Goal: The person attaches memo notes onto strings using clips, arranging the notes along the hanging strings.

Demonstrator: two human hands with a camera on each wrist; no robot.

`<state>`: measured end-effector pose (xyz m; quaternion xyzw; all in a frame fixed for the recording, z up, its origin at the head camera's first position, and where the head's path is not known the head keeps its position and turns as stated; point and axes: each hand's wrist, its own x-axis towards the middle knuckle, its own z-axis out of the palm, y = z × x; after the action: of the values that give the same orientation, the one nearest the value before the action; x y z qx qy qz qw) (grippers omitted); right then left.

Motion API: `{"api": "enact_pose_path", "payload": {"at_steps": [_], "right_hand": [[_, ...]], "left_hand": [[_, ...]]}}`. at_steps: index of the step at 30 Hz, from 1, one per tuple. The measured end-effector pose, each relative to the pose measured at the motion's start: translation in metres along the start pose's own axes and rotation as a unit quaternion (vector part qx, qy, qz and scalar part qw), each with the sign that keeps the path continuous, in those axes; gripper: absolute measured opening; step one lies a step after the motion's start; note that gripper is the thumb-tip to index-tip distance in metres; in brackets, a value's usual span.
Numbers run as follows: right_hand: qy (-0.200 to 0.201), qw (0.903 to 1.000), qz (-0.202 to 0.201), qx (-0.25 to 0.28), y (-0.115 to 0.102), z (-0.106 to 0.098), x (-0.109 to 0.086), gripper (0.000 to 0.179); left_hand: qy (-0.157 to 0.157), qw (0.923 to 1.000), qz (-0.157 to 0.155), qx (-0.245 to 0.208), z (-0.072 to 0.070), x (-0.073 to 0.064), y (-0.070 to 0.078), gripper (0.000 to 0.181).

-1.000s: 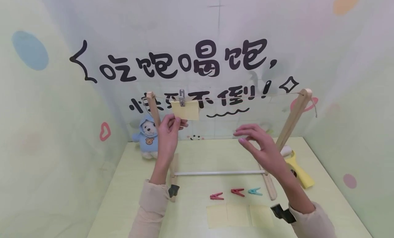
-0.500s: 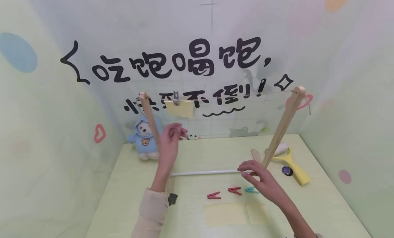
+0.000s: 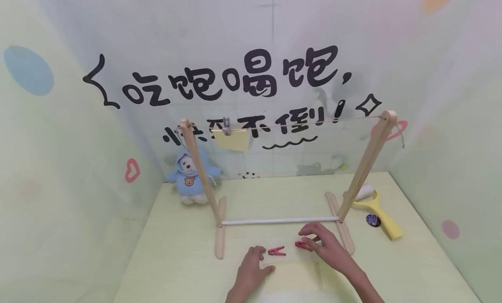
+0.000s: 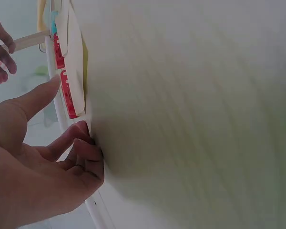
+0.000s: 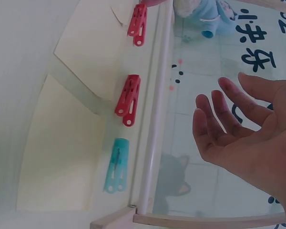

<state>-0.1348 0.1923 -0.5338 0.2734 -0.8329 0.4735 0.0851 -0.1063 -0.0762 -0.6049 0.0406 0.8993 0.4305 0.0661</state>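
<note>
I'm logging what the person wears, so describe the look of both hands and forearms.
The left hand and right hand are bare, with no glove, ring or marking visible. The right forearm is bare as far as it shows. No sleeve is in view.

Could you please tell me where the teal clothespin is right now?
In the right wrist view, the teal clothespin lies left of centre, between a paper sheet and the white rod, just below a red clothespin.

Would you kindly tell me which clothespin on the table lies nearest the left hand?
The leftmost red clothespin, beside the left hand; the middle red clothespin and the teal clothespin lie farther right.
</note>
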Motion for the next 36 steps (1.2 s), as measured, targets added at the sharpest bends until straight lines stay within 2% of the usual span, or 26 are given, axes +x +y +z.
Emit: {"api": "enact_pose_path", "payload": {"at_steps": [1,4,9,13,16,18,22,24,28,33,36], "right_hand": [[-0.002,1.0,0.0,0.0,0.002,0.002,-0.001,0.019],[-0.015,0.9999,0.004,0.006,0.006,0.007,-0.001,0.019],[-0.028,0.9995,0.007,0.011,0.01,0.014,-0.001,0.018],[0.015,0.9979,-0.018,-0.06,0.021,0.029,-0.001,0.021],[0.066,0.9859,-0.068,-0.138,0.038,0.047,-0.003,0.022],[0.08,0.9759,-0.098,-0.178,0.047,0.057,-0.004,0.027],[0.054,0.966,-0.114,-0.226,0.054,0.071,-0.006,0.041],[0.034,0.9603,-0.11,-0.254,0.049,0.073,-0.008,0.049],[0.025,0.9511,-0.112,-0.287,0.047,0.077,-0.012,0.051],[0.013,0.957,-0.098,-0.273,0.048,0.081,-0.013,0.044],[-0.001,0.962,-0.079,-0.262,0.048,0.083,-0.014,0.041]], "left_hand": [[-0.002,1.0,-0.004,-0.005,-0.001,-0.005,0.005,0.05],[0.009,0.9999,0.01,0.008,0.003,-0.009,0.005,0.052],[-0.005,0.9998,0.019,0.008,0.005,-0.012,-0.002,0.057],[-0.005,0.9993,0.034,0.018,0.009,-0.013,-0.008,0.064],[0.01,0.9981,0.049,0.036,0.014,-0.015,-0.01,0.069],[0.025,0.9967,0.063,0.045,0.017,-0.016,-0.01,0.07],[0.046,0.9937,0.091,0.048,0.02,-0.018,-0.013,0.067],[0.043,0.9931,0.099,0.045,0.02,-0.018,-0.015,0.064],[0.025,0.9942,0.098,0.037,0.019,-0.02,-0.015,0.055],[0.033,0.9927,0.108,0.042,0.016,-0.02,-0.014,0.047],[0.025,0.9942,0.098,0.036,0.014,-0.019,-0.015,0.044]]}}
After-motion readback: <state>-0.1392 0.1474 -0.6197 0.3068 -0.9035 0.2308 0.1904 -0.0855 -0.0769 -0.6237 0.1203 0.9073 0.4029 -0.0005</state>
